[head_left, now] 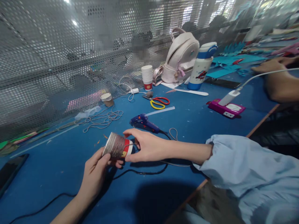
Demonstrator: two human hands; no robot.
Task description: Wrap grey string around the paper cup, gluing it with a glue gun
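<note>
I hold a paper cup (118, 146) on its side above the blue table (58, 168). Most of the cup is wound with grey-brown string; its red and white base end shows on the right. My left hand (97, 169) grips the wrapped wide end from below, fingers closed on it. My right hand (146, 145) holds the base end, thumb under and fingers over it. Just behind the cup lies a blue glue gun (143, 122) with a glue stick poking out of its back.
Loose string (104, 118), a string-wrapped cup (107, 99), a stack of paper cups (147, 77), scissors (157, 102), a white backpack (181, 59), a bottle (201, 67) and a pink device (226, 109) lie beyond. Another person's arm (277, 77) rests far right. A phone (10, 172) lies left.
</note>
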